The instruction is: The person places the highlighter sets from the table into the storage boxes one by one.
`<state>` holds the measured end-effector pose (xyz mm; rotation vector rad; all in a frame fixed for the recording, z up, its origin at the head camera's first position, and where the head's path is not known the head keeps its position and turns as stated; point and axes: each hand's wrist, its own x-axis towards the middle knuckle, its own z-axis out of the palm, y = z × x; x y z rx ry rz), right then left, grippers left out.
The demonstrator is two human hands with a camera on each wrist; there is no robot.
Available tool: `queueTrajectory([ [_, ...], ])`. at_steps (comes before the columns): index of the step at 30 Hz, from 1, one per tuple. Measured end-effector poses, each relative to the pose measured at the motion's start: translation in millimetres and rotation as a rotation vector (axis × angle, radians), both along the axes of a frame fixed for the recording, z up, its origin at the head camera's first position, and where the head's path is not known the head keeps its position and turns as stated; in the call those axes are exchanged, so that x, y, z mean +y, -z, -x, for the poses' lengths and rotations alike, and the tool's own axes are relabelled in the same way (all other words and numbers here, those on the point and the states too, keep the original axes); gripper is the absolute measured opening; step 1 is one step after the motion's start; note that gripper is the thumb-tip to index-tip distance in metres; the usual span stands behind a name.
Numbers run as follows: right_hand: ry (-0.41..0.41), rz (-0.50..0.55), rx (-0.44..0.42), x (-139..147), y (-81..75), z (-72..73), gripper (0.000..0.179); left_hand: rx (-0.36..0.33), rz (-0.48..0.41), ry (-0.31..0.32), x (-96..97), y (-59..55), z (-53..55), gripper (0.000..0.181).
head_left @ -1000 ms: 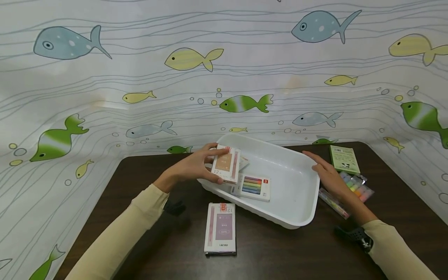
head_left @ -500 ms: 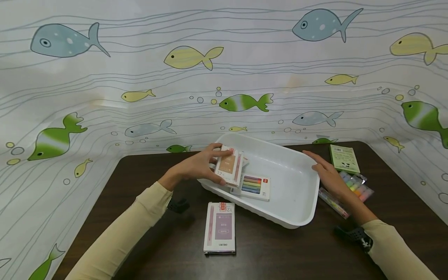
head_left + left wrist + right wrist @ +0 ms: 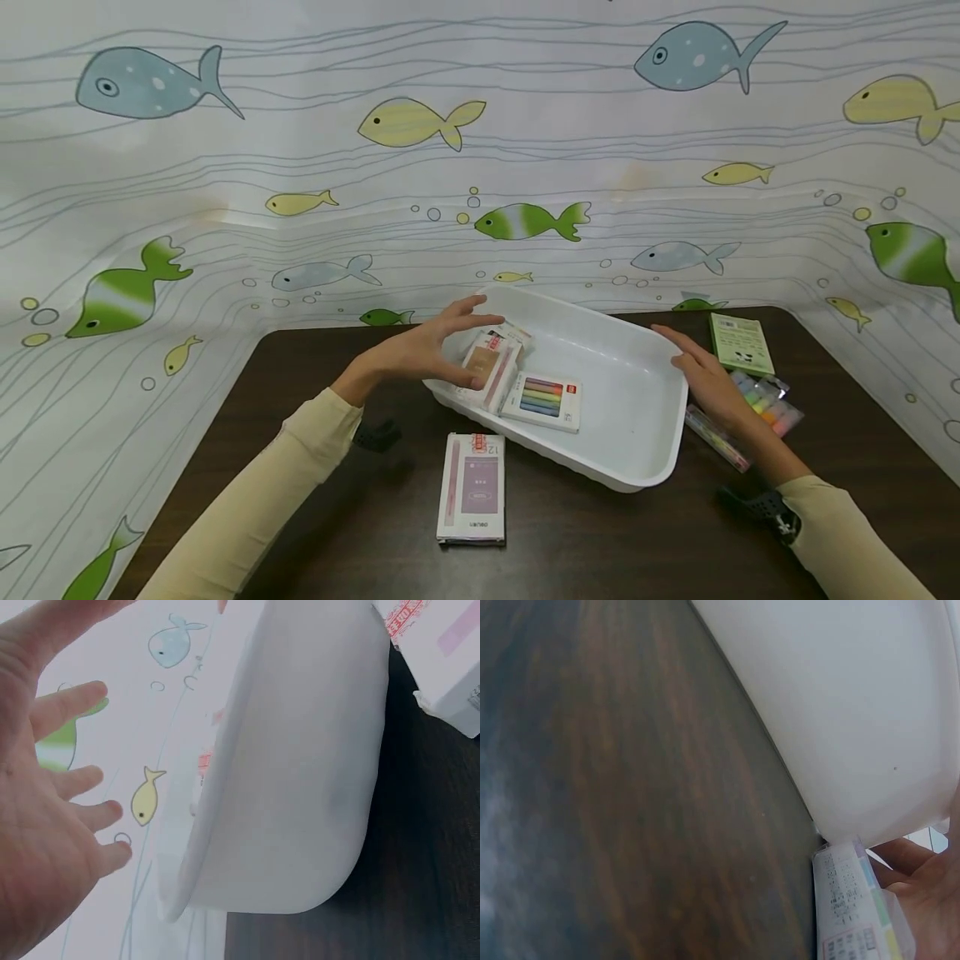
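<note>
My left hand (image 3: 420,346) is held over the left end of a white plastic tray (image 3: 622,417), fingers and thumb spread and holding nothing. Below it, inside the tray, lies a white box with a brown panel (image 3: 486,367), leaning over other small packs. Beside that box is a flat pack with a rainbow-striped window (image 3: 542,398). At the tray's right end, my right hand (image 3: 708,379) holds the rim, with its thumb at the edge. The left wrist view shows the open palm (image 3: 45,802) beside the tray's outer wall (image 3: 292,772).
A white box with a purple panel (image 3: 474,487) lies on the dark table in front of the tray. To the right are a green box (image 3: 741,343), a pack of coloured highlighters (image 3: 768,404) and a slim clear pack (image 3: 716,439). Fish-printed sheeting (image 3: 420,179) surrounds the table.
My left hand has let go of the brown-panelled box, which now lies in the tray, and its fingers have spread. The right hand stays at the rim.
</note>
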<state>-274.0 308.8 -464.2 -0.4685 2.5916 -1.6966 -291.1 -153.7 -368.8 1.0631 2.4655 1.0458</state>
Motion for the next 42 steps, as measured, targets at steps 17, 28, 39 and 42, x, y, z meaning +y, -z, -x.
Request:
queueTrajectory([
  [17,-0.019,0.011,0.000,-1,1.7,-2.8,0.051,-0.120,-0.007,0.043,-11.7,4.5,-20.8,0.095],
  [28,-0.017,0.013,0.005,-1,2.9,-2.1,0.051,-0.122,-0.111,0.013,-17.3,8.2,-37.5,0.094],
  [39,-0.020,0.018,0.010,2,1.4,-0.7,0.051,-0.053,-0.107,0.016,-23.2,11.5,-50.6,0.098],
  [42,-0.021,0.016,0.008,1,1.1,-1.1,0.051,-0.045,-0.115,0.012,-24.9,13.2,-53.2,0.098],
])
